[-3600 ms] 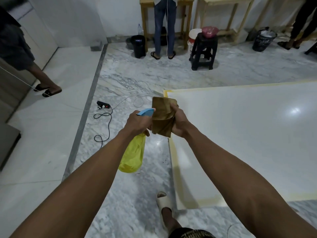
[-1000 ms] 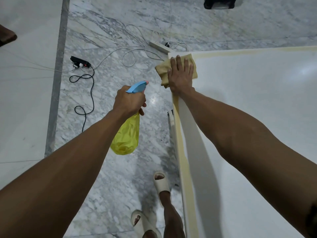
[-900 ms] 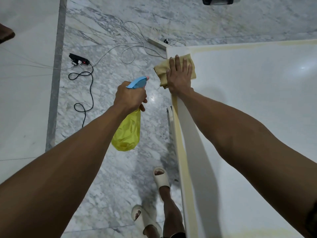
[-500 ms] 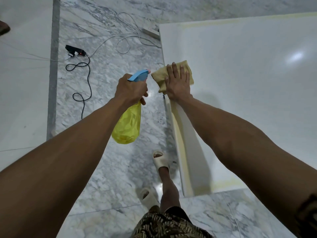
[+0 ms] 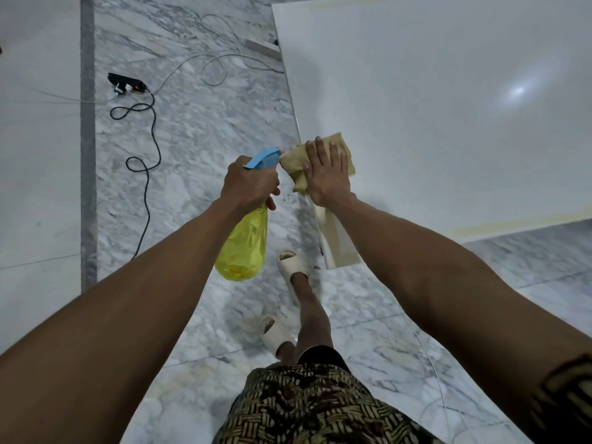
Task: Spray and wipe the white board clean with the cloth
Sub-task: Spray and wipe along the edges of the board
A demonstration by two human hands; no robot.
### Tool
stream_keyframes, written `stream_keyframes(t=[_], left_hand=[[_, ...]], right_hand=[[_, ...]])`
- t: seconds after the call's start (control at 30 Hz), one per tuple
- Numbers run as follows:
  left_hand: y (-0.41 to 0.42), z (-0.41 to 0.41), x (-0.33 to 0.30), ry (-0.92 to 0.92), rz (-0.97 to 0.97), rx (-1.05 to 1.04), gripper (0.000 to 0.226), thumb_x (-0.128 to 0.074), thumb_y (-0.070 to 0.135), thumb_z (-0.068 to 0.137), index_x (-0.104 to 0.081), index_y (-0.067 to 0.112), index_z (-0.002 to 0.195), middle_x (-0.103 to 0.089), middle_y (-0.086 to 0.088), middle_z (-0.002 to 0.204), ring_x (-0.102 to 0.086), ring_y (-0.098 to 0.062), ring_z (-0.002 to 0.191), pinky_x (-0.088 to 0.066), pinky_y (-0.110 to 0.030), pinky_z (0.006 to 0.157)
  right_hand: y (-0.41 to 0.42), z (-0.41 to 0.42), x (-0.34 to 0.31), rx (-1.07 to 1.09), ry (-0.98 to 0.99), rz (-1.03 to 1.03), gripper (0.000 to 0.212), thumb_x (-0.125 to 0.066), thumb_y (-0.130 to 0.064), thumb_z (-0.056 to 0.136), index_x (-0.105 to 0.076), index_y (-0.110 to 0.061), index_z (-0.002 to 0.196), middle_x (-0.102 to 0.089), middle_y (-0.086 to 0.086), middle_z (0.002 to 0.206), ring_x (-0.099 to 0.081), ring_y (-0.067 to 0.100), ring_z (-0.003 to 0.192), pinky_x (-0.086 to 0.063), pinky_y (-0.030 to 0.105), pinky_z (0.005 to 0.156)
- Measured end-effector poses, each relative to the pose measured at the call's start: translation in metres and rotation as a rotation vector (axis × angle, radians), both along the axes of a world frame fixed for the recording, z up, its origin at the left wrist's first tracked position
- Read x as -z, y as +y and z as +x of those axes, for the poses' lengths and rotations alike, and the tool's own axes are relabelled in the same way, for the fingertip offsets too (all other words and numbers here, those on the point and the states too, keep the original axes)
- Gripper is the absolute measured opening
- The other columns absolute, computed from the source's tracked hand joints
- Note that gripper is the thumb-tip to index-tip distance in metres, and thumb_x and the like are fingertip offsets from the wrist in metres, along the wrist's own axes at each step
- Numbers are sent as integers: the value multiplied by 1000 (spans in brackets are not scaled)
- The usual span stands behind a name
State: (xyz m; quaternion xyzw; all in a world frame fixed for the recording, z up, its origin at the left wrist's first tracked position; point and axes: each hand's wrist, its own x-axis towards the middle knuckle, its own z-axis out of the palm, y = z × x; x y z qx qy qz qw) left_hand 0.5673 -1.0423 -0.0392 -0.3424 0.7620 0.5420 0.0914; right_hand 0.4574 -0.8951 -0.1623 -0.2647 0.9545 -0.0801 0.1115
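Observation:
A large white board (image 5: pixel 448 107) lies flat on the marble floor, with yellowish staining along its left and near edges. A tan cloth (image 5: pixel 293 161) lies on the board's left edge. My right hand (image 5: pixel 326 174) presses flat on the cloth with straight fingers. My left hand (image 5: pixel 250 184) grips the neck of a yellow spray bottle (image 5: pixel 243 248) with a blue trigger head, held over the floor just left of the board. The nozzle points toward the cloth.
A black power strip (image 5: pixel 123 83) with a coiled black cable (image 5: pixel 147 168) lies on the floor to the left. A white cable (image 5: pixel 211 62) and a white power strip (image 5: pixel 262 49) lie near the board's far-left corner. My sandalled feet (image 5: pixel 288 264) stand beside the board's near-left corner.
My right hand has slid the cloth along the board's left edge from the far corner toward me. The left hand with the bottle has kept its place beside it.

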Motion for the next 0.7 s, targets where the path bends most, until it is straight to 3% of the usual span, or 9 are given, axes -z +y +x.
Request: stream_keyframes(t=[0.17,0.27,0.43,0.53,0.7], left_hand=[[27,42,-3,-29,3,8,51,-57,23,70,-74,-1,111,-75,-6,71,-78,-38,72,-66,-58,75],[40,59,-7,-37,6,7,35,-60,16,81,-75,-2,108,-77,-15,81,-76,-38,69,-66,-55,78],[59,78,-15,-19,-8,22,53,-56,24,71,-76,0,112,-76,-10,74,-76,-39,67,-65,-58,79],[72,83,-18,-1,-7,10,46,-57,23,69,-77,2,105,-75,-4,64,-78,-39,73,-64,-63,79],[96,91,-29,17,-9,8,54,-55,24,69,-77,3,114,-73,-7,69,-78,-42,77,-64,-63,79]], right_hand=[[36,55,-2,-13,-16,11,67,1,-43,98,-11,-15,158,-8,8,166,-5,37,152,-6,51,122],[54,84,-4,-17,-41,-23,75,2,-47,93,-18,-14,157,-14,10,164,-10,39,151,-10,53,121],[78,122,-5,-45,-37,-18,64,-20,-43,100,-19,-14,157,-13,10,165,-9,38,151,-8,51,121],[93,140,-1,-58,-33,-46,63,-37,-41,101,-20,-15,157,-15,9,165,-9,37,151,-7,51,121],[105,152,-7,-122,-89,48,84,-56,-43,95,-9,-16,158,-3,8,166,-1,35,152,0,49,123]])
